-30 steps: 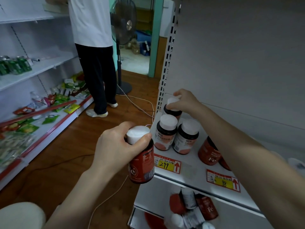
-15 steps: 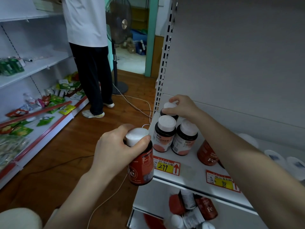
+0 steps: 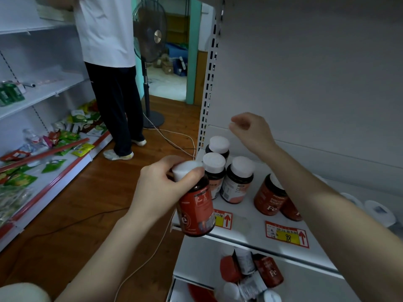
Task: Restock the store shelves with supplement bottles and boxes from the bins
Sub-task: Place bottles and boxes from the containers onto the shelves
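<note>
Left hand (image 3: pixel 159 188): fingers wrapped round red bottle (image 3: pixel 196 205) at its cap.
Right hand (image 3: pixel 253 131): above bottles (image 3: pixel 218 147) on shelf (image 3: pixel 244 221); fingers blurred, apparently loose, empty.

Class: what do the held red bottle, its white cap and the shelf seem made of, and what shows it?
Red bottle: probably glossy plastic, with soft highlights. White cap: matte plastic, no shine. Shelf: likely white painted metal, given its thin, smooth edge and perforated upright.

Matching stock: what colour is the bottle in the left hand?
The supplement bottle in the left hand is red with a white cap; head view.
</note>
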Demonstrator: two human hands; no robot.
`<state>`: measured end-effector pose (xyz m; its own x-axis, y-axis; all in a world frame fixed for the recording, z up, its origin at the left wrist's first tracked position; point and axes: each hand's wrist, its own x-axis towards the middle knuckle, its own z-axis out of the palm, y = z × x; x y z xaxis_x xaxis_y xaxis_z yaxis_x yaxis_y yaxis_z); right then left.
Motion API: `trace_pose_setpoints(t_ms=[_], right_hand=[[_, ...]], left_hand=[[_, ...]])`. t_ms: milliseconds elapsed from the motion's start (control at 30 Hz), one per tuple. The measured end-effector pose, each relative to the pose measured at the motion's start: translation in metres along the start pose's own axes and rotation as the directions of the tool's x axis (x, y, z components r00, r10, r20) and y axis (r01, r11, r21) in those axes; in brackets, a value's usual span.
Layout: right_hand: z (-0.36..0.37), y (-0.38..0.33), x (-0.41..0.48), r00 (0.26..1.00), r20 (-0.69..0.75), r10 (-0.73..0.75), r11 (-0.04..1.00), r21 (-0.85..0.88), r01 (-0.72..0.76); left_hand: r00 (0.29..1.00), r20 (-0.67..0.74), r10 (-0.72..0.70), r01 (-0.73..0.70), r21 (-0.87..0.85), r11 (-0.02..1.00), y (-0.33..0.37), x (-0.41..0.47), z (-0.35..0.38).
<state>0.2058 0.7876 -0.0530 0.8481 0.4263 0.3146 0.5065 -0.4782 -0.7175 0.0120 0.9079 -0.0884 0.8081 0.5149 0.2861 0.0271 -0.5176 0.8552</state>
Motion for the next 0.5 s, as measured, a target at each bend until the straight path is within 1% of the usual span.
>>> trace_pose_setpoints(t_ms=[67,100,167,233,300,333,400,467,500], right_hand=[[-0.015,-0.004,-0.014,0.995,-0.087,-0.048,0.996,0.074,0.055],[-0.022,-0.007,-0.024,0.993,-0.107,-0.054,0.989,0.131,0.068],[-0.035,-0.01,-0.048,0.995,-0.09,-0.041,0.961,0.27,0.064],[-0.045,-0.011,-0.073,0.999,-0.029,-0.039,0.938,0.344,0.047],[-0.052,-0.008,-0.096,0.998,0.061,-0.008,0.925,0.379,-0.016],[-0.055,-0.006,-0.107,0.994,0.111,0.019,0.922,0.382,-0.06],[-0.06,0.001,-0.124,0.974,0.22,0.056,0.935,0.331,-0.128],[-0.065,0.004,-0.139,0.961,0.265,0.083,0.934,0.315,-0.167],[-0.067,0.004,-0.146,0.961,0.262,0.087,0.928,0.329,-0.174]], left_hand=[[1.0,0.02,-0.002,0.004,-0.083,0.997,0.006,0.006,0.005],[1.0,0.027,-0.003,0.006,-0.133,0.991,0.01,0.009,0.007],[0.999,0.049,-0.001,0.012,-0.238,0.971,0.019,0.014,0.012],[0.996,0.093,-0.01,0.04,-0.332,0.942,0.03,0.019,0.018],[0.99,0.136,-0.042,0.094,-0.407,0.909,0.038,0.022,0.024],[0.986,0.152,-0.063,0.124,-0.435,0.892,0.042,0.024,0.028],[0.981,0.175,-0.078,0.154,-0.474,0.867,0.048,0.027,0.038],[0.979,0.19,-0.073,0.162,-0.512,0.844,0.056,0.028,0.05],[0.979,0.194,-0.065,0.16,-0.526,0.835,0.061,0.028,0.056]])
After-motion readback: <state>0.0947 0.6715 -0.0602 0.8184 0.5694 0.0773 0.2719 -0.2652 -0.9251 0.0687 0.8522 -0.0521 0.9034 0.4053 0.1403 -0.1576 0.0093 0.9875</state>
